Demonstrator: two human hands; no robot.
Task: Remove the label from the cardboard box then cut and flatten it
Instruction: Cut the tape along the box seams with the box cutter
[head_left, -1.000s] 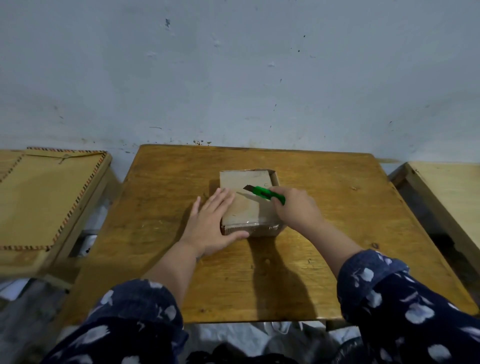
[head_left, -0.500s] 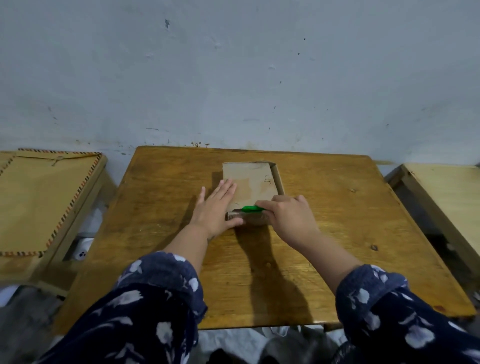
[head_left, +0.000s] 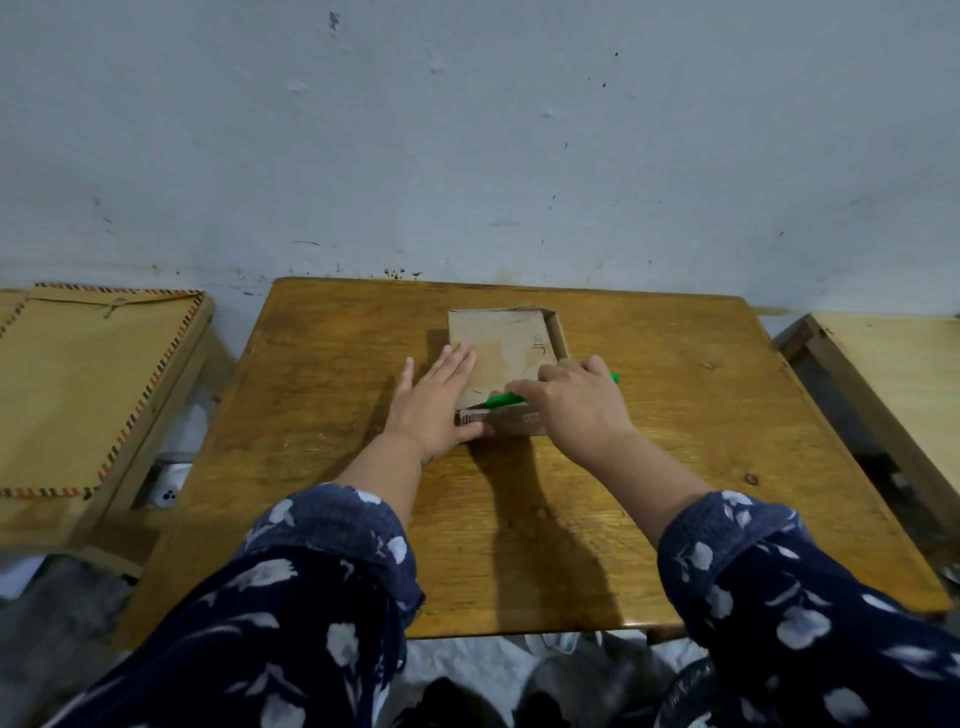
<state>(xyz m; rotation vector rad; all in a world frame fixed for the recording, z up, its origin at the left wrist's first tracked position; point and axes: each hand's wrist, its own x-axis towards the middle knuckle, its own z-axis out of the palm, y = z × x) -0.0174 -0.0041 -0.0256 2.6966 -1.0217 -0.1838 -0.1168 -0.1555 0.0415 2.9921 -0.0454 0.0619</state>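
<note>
A small brown cardboard box (head_left: 501, 345) lies on the wooden table (head_left: 675, 467), its top face towards me. My left hand (head_left: 434, 402) rests flat against the box's left side, thumb on the near front edge. My right hand (head_left: 576, 410) grips a green utility knife (head_left: 506, 399), its tip lying along the near top edge of the box. The blade itself is too small to make out. No label shows on the top face, only small printed lettering near the right side.
A stool with a woven-edged mat (head_left: 88, 395) stands to the left. Another pale wooden surface (head_left: 893, 389) lies to the right. A blue-grey wall (head_left: 467, 145) rises right behind the table. White cloth (head_left: 467, 670) lies on the floor below the table's front edge.
My right hand has brought the knife from the box's top middle down to its near edge. The left hand has stayed against the box's left side. The view has shifted slightly.
</note>
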